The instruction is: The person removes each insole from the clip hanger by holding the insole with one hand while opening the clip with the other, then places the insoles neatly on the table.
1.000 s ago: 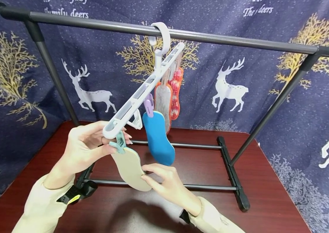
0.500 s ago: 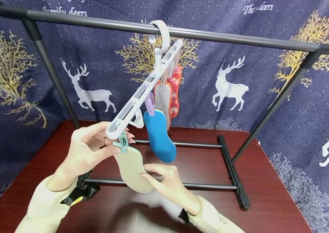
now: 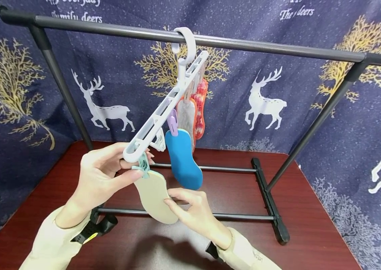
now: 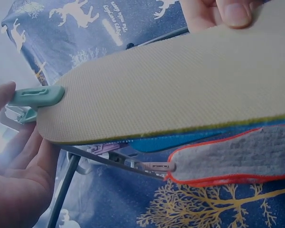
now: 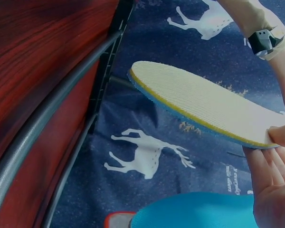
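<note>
In the head view my left hand (image 3: 101,174) pinches a mint-green clothespin (image 3: 144,165) under the near end of a white clip hanger (image 3: 156,118). The clothespin sits at the top end of a cream-faced shoe insole (image 3: 155,195), which slants downward. My right hand (image 3: 195,212) pinches the insole's right edge, lower down. The left wrist view shows the mint clothespin (image 4: 40,96) lying over the insole's end, with the left thumb and fingers around its handles. From the right wrist, the insole (image 5: 194,99) shows a yellow and blue edge layer.
A blue insole (image 3: 183,157) hangs from a purple clothespin (image 3: 173,122) just behind. Farther along the hanger are a grey orange-edged insole (image 3: 186,114) and a red patterned one (image 3: 201,108). A dark rack (image 3: 264,45) stands on the reddish table (image 3: 312,225) before a deer-print cloth.
The hanger's near end, my left hand and the cream insole have shifted slightly right. Both hands keep their hold, and the left thumb has moved in a little on the clothespin.
</note>
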`<action>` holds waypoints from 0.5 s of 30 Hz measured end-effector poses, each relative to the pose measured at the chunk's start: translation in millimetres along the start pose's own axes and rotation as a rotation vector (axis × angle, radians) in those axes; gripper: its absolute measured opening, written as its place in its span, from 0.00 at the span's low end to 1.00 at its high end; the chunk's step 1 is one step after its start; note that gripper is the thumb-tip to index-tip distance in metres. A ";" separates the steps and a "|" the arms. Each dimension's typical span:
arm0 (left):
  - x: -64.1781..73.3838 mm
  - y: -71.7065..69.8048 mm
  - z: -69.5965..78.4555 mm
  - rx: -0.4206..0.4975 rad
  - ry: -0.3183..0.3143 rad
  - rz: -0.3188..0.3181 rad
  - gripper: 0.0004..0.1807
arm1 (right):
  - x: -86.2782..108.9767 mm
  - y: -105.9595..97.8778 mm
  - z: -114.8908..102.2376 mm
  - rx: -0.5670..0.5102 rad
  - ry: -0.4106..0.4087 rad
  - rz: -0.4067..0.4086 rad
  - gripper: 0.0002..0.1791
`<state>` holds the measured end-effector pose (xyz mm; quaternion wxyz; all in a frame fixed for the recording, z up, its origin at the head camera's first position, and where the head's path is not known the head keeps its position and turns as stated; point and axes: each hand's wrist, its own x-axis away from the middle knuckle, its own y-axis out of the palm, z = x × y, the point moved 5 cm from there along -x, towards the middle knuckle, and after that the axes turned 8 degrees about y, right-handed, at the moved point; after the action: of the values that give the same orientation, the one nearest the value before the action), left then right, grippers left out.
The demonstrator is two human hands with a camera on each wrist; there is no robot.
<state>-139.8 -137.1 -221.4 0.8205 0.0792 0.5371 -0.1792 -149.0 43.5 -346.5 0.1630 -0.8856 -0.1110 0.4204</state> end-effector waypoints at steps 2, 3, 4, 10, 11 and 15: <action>0.8 0.6 0.1 -0.018 0.000 0.005 0.20 | 0.2 -0.1 0.5 -0.001 0.005 0.000 0.11; 1.2 1.1 0.3 -0.024 0.003 0.006 0.19 | 0.4 -0.2 0.7 -0.001 0.008 0.000 0.11; 1.4 1.7 0.6 -0.029 0.009 0.006 0.19 | 0.4 -0.3 1.1 -0.003 0.015 0.001 0.11; 1.9 6.9 2.2 -0.049 0.044 0.015 0.18 | 0.3 -1.6 2.5 -0.029 0.077 0.007 0.10; 2.1 7.5 2.4 -0.056 0.046 0.018 0.18 | 0.2 -1.8 2.5 -0.033 0.083 0.007 0.10; 3.2 9.3 3.7 -0.086 0.045 0.037 0.19 | 0.1 -2.2 2.4 -0.045 0.100 -0.003 0.10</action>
<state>-132.0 -130.4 -223.4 0.8141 0.0577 0.5609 -0.1388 -151.0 46.1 -347.2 0.1488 -0.9088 -0.1136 0.3729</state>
